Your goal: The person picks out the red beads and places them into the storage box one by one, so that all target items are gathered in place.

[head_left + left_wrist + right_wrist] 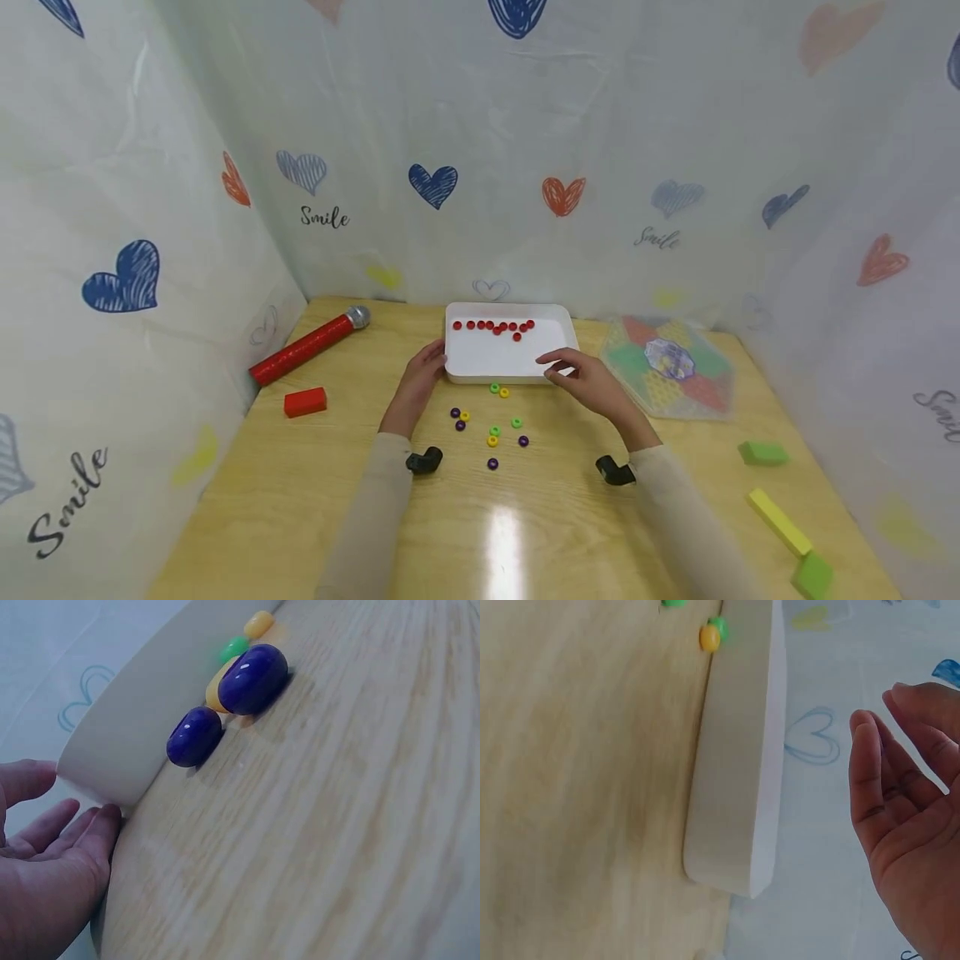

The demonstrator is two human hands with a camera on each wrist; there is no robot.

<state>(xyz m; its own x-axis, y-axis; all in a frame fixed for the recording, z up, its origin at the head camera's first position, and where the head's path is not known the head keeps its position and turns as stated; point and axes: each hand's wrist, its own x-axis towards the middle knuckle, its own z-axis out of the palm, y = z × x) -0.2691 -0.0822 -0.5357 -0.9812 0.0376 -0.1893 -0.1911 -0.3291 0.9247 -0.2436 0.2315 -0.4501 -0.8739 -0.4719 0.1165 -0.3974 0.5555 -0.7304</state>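
A white tray [480,367] stands against the back wall, with several red beads [497,331] in an uneven row in its far half. My left hand [423,372] touches the tray's left end, its fingers relaxed along the corner. In the left wrist view, fingertips [112,813] meet the tray wall low at the table. Above the tray's front right corner hovers my right hand [588,382], thumb and index finger apart and nothing visible between them. Green [517,423], yellow [492,442] and purple beads [523,441] lie scattered on the wood before the tray.
A red microphone-shaped tube [303,346] and a red block [305,402] lie at left. At right sits a hexagonal patterned case [667,367], with a green block [763,453] and a yellow stick [780,522] nearer me. A heart-printed sheet [487,125] encloses the table's back and sides.
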